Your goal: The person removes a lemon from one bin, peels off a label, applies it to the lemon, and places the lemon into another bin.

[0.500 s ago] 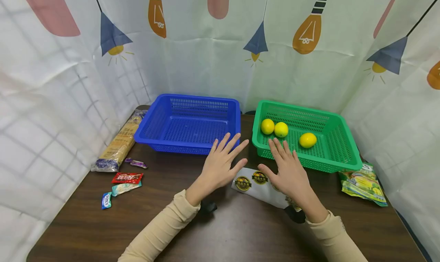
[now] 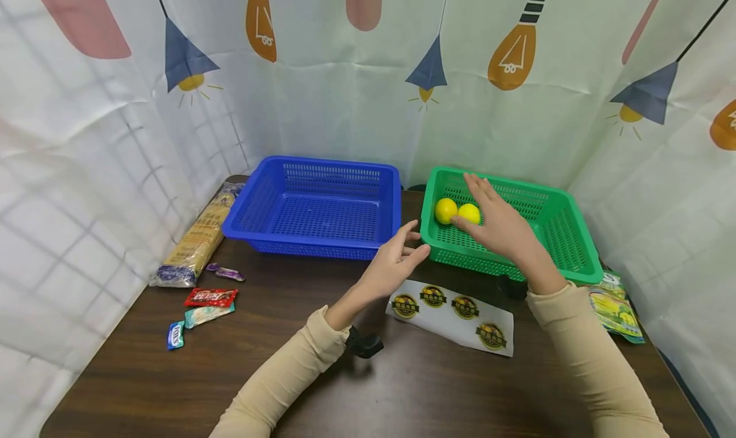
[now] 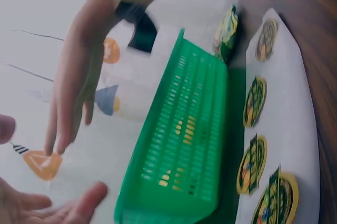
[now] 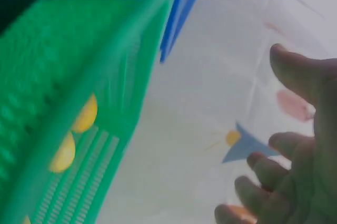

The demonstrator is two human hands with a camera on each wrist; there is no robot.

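Observation:
My right hand hovers over the green basket, its fingers extended and holding nothing. Two yellow lemons show in the basket's left part. In the head view the right hand covers the spot where a third one lay. Nothing is in my left hand, which is beside the green basket's near left corner with its fingers loosely bent. On the table just below the hands lies a white strip of round fruit stickers. The right wrist view shows a lemon behind the basket's rim.
A blue basket stands left of the green one. Along the table's left side lie a long yellow packet, a red wrapper and several small candies. Green packets lie at the right. A printed curtain encloses the table.
The right hand has moved up and right, over the green basket, uncovering the sticker strip. My left hand has shifted right toward the basket's corner, its spread fingers now bent.

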